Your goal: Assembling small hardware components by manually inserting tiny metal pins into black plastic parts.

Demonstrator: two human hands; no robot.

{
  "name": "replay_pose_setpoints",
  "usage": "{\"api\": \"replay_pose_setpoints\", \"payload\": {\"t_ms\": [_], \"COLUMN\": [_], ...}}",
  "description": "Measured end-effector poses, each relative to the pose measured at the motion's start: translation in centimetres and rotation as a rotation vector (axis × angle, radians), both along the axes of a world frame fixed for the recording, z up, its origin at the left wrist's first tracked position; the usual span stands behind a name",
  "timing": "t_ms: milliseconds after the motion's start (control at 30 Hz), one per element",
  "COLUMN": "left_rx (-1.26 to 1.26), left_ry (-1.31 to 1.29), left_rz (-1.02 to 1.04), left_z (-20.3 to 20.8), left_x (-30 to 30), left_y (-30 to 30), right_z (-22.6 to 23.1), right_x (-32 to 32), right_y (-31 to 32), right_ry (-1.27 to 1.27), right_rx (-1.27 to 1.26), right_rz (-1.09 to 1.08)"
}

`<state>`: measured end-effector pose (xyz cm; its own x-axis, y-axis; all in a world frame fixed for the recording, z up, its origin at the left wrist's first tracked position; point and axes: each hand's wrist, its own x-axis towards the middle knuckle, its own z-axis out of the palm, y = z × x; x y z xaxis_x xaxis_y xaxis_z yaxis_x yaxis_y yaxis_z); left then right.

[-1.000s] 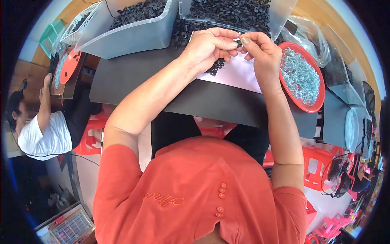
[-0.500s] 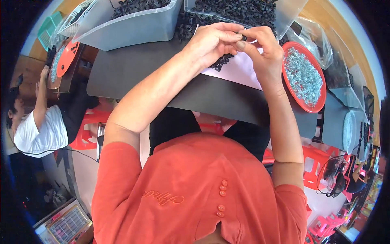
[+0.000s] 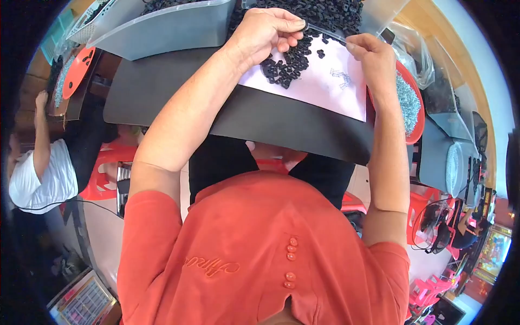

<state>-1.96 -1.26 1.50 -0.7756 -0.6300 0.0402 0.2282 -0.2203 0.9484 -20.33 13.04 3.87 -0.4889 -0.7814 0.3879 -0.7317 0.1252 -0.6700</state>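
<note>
My left hand (image 3: 268,33) is above the pile with thumb and forefinger pinched on a small black plastic part (image 3: 305,25), barely visible against the dark parts behind. To its right, my right hand (image 3: 375,62) is closed in a pinch over the edge of a white sheet (image 3: 325,103); whatever its fingertips hold is too small to make out. Between the hands, a heap of small black plastic parts (image 3: 287,67) lies on the sheet. A few thin silvery metal pieces (image 3: 341,77) are scattered nearer my right hand. The hands are apart.
Large clear bins (image 3: 179,35) of black parts stand at the back of the dark table (image 3: 168,81). A red plate (image 3: 421,119) of silvery pieces sits beyond my right wrist. At far left sits another person in a white shirt (image 3: 46,176), near another red plate (image 3: 78,73).
My hands, together around a small black part before, have separated: left moved up and left, right moved right. The heap and metal pieces on the sheet are now uncovered.
</note>
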Motion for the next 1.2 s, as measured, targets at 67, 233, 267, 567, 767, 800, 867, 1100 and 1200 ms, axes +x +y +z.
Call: {"api": "replay_pose_setpoints", "payload": {"t_ms": [67, 233, 267, 567, 767, 800, 867, 1100, 1200], "left_rx": [0.039, 0.022, 0.025, 0.021, 0.005, 0.0, 0.004, 0.04, 0.085], "left_ry": [0.072, 0.057, 0.053, 0.01, 0.01, 0.008, 0.003, 0.098, 0.193], "left_rz": [0.013, -0.012, -0.011, 0.026, 0.074, 0.075, 0.103, 0.183, 0.188], "left_z": [0.0, -0.7, -0.7, -0.7, -0.9, -0.9, -0.9, -1.0, -1.2], "left_x": [-0.3, -0.5, -0.4, -0.7, -0.7, -0.7, -0.9, -0.9, -0.9], "left_y": [0.2, 0.7, 0.7, 1.1, 1.3, 1.3, 1.6, 1.5, 1.5], "right_z": [-0.4, -2.0, -1.6, -4.0, -4.4, -4.6, -5.2, -4.0, -2.3], "right_x": [-0.2, 0.9, 1.6, 1.4, 1.9, 1.9, 1.4, 3.1, 5.4], "right_y": [-0.7, -2.6, -2.6, -2.6, -2.6, -2.6, -2.7, -2.0, -1.6], "right_ry": [0.154, 0.489, 0.517, 0.591, 0.522, 0.551, 0.578, 0.197, 0.038], "right_rx": [0.091, 0.319, 0.397, 0.274, 0.133, 0.104, 0.098, 0.022, -0.045], "right_rz": [0.027, -0.027, -0.044, 0.02, 0.087, 0.098, 0.111, 0.195, 0.303]}}
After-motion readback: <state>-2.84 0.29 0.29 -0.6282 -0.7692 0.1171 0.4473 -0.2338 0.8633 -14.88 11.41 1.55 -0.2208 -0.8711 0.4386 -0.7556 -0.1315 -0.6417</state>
